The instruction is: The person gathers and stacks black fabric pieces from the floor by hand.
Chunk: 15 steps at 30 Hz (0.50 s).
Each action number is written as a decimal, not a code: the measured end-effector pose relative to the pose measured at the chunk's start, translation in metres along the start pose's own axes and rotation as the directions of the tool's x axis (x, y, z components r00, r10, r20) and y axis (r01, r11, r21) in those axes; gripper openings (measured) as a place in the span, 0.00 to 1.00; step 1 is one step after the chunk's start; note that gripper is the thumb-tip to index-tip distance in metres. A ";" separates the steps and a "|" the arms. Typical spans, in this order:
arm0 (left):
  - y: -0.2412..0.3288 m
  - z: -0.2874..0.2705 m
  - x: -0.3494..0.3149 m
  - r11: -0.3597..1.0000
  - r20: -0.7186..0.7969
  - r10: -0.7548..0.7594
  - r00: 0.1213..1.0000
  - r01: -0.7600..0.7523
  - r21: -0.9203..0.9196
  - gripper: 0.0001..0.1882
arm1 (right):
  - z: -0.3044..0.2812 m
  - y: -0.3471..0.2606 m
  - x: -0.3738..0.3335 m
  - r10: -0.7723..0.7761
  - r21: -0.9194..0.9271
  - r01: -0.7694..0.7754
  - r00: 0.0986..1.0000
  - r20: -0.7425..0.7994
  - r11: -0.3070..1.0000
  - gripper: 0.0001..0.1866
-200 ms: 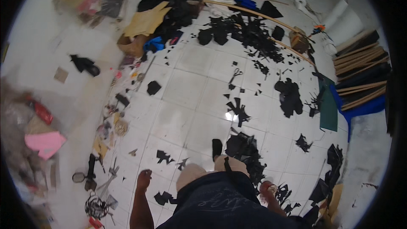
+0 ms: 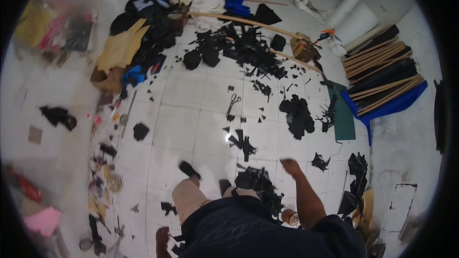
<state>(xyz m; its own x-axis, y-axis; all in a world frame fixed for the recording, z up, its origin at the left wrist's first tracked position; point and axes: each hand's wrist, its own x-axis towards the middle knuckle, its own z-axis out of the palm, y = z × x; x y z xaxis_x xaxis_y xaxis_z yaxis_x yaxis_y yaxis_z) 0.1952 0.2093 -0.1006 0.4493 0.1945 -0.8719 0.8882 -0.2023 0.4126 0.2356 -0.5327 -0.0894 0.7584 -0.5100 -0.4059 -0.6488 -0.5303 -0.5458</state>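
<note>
My left hand (image 2: 163,235) hangs low beside my left thigh, its fingers loosely apart with nothing seen in them. Out to my right, my right hand (image 2: 289,166) is held over the floor; its fingers look loosely open and empty, though slightly blurred. Below my right forearm sits a small round reddish container (image 2: 289,217) with pale contents. A pile of black fabric scraps (image 2: 260,186) lies just ahead of my feet, to the left of my right hand. Farther ahead, a pair of scissors (image 2: 233,105) lies on the tiles.
Black offcuts (image 2: 248,50) are heaped farther away near long wooden strips (image 2: 244,23). A green board (image 2: 343,114) lies at right, near stacked wooden strips (image 2: 375,62) and white rolls (image 2: 351,16). Mixed clothes (image 2: 148,33) pile up far left; small litter (image 2: 107,162) lines the left side.
The view has shifted, and the room's things sit farther left. My right hand has moved forward, away from the round container. My left hand has drawn back, and my left foot now shows ahead.
</note>
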 end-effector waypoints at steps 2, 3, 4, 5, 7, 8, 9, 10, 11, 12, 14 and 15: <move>0.034 -0.026 0.015 0.984 -0.028 -0.176 0.984 0.177 0.024 0.15 | 0.003 -0.131 0.076 0.020 0.125 -0.018 1.000 -0.015 0.992 0.23; 0.058 -0.029 0.027 0.974 -0.005 -0.226 0.974 0.226 0.025 0.17 | 0.001 -0.178 0.103 -0.005 0.211 0.011 1.000 -0.029 0.977 0.24; 0.079 -0.052 0.046 0.983 0.002 -0.158 0.987 0.157 0.092 0.18 | 0.013 -0.231 0.122 0.005 0.301 0.001 1.000 -0.019 0.954 0.24; 0.105 -0.061 0.067 0.984 0.039 -0.088 0.995 0.081 0.159 0.19 | 0.010 -0.268 0.142 0.019 0.371 -0.005 0.999 -0.035 0.929 0.24; 0.162 -0.085 0.111 0.958 0.031 -0.285 0.958 0.286 -0.012 0.18 | 0.035 -0.302 0.171 0.049 0.324 -0.066 0.997 0.060 0.944 0.24; 0.210 -0.077 0.138 0.901 -0.112 -0.422 0.900 0.430 0.054 0.13 | 0.045 -0.309 0.178 0.036 0.310 -0.064 0.995 0.096 0.949 0.25; 0.256 -0.101 0.173 0.963 0.011 -0.270 0.963 0.270 0.002 0.11 | 0.066 -0.322 0.185 0.005 0.331 -0.053 0.990 0.144 0.942 0.26; 0.303 -0.137 0.206 0.975 0.129 -0.205 0.970 0.214 -0.066 0.11 | 0.085 -0.339 0.199 0.075 0.281 -0.140 0.971 0.228 0.950 0.27; 0.356 -0.158 0.236 0.989 0.133 -0.036 0.990 0.054 -0.137 0.12 | 0.103 -0.352 0.210 0.152 0.214 -0.224 0.940 0.304 0.951 0.28; 0.412 -0.181 0.258 0.974 0.024 0.194 0.981 -0.196 0.118 0.10 | 0.118 -0.374 0.221 0.215 0.255 -0.320 0.904 0.368 0.912 0.31; 0.542 -0.183 0.302 0.641 0.047 0.618 0.784 -0.539 0.547 0.07 | 0.150 -0.376 0.249 0.308 0.388 -0.444 0.879 0.365 0.807 0.29; 0.607 -0.128 0.310 0.885 -0.041 0.424 0.905 -0.404 0.232 0.08 | 0.146 -0.368 0.254 0.424 0.439 -0.559 0.825 0.373 0.703 0.28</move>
<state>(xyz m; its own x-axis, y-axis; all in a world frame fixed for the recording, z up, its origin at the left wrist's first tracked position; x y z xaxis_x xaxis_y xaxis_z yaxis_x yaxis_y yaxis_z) 0.8858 0.2696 -0.0866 0.7871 0.1293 -0.6032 0.5819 -0.4803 0.6563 0.6758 -0.3684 -0.0989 0.3745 -0.3930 -0.8398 -0.8528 0.2096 -0.4784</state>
